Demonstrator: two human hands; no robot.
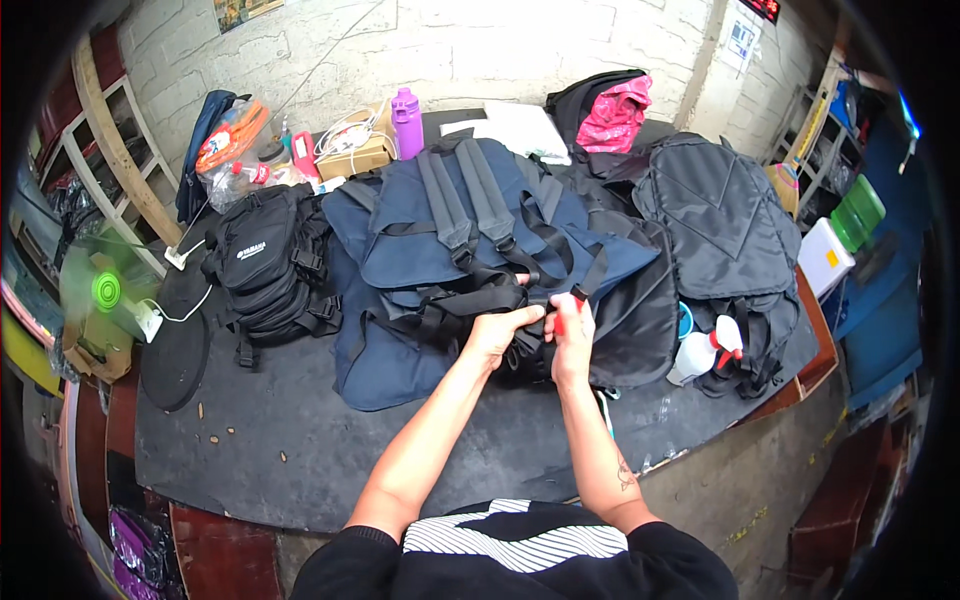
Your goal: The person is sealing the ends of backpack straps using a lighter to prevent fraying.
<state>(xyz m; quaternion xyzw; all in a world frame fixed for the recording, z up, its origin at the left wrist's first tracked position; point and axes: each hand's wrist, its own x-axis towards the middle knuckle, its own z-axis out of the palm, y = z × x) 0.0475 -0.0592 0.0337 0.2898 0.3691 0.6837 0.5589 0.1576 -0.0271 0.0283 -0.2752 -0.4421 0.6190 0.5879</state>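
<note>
Navy backpacks [400, 255] with grey shoulder straps [485, 190] lie stacked in front of me on a dark table [250, 445]. At the near side of the stack, my left hand [497, 332] is closed on a black webbing strap [450, 308]. Close beside it on the right, my right hand [573, 338] is closed around a small red object [570, 312] with a dark end, its kind unclear. Both hands are nearly touching among the loose straps. My fingers partly hide the strap ends.
A small black backpack [265, 255] sits left, a large black backpack [715, 215] right. Near it stands a white spray bottle [697, 355] with a red trigger. At the back are a purple bottle [407, 125] and a cardboard box [360, 155]. A green-hubbed fan [105, 290] is left.
</note>
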